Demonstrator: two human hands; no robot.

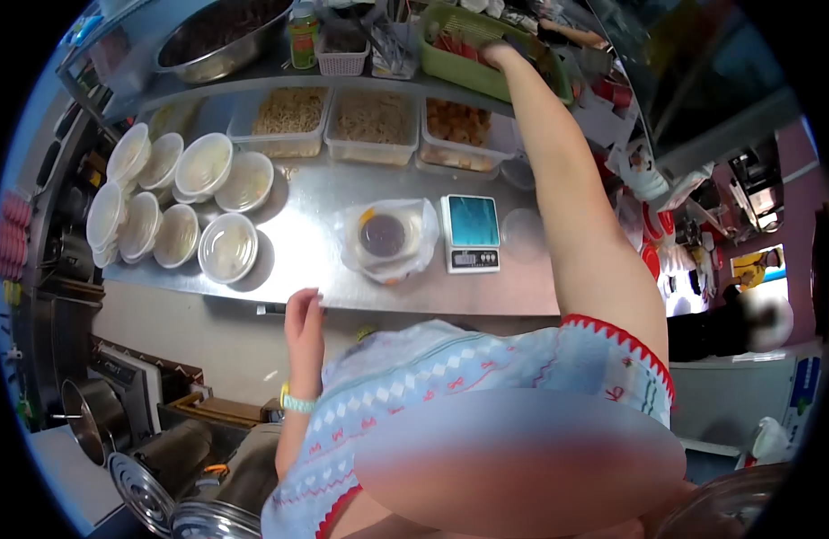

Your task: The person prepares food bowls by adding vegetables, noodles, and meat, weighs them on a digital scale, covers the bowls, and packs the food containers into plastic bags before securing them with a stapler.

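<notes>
My right arm stretches far across the steel table, with my right hand (497, 52) at the green basket (468, 74), beside some red packets (457, 45). The fingers of that hand are too small and hidden to make out. My left hand (305, 316) hangs by the table's front edge, fingers loosely bent and slightly apart, with nothing seen in it. In front of me a white plastic bag (421, 250) surrounds a round container with dark contents (382, 235). To its right lies a digital kitchen scale (471, 235), and beside that a clear round lid (524, 235).
Several lidded takeaway bowls (227, 248) stand stacked on the table's left. Along the back are plastic tubs of noodle-like food (371, 121) and a tub of orange-brown pieces (457, 124). A large metal bowl (218, 45) and a jar (303, 38) sit behind. Pots (95, 418) are at lower left.
</notes>
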